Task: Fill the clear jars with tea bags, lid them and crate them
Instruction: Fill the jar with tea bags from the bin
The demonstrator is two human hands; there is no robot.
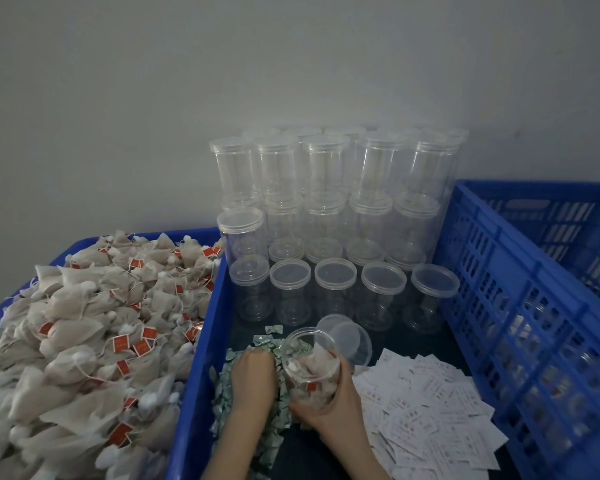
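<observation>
**Jar in hand, lid off**

Right hand (329, 407) wraps fingers round the clear plastic jar (310, 363), part-filled with tea bags, tilted, mouth open. Left hand (252, 374) rests knuckles-up on small green-white sachets (246, 424); fingers hidden, grip cannot be told. Loose clear lid (349, 337) lies just behind the jar. Blue slatted crate (499, 306) walls the right edge; blue tray rim (201, 341) the left.

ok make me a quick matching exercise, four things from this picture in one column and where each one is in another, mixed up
1. tea bags
2. open jar
3. loose lid
4. white slips

a. lying behind the held jar
b. spread right of the hands
c. gripped in the right hand
d. heaped in the left tray

Pairs: 1-d, 2-c, 3-a, 4-b
</observation>
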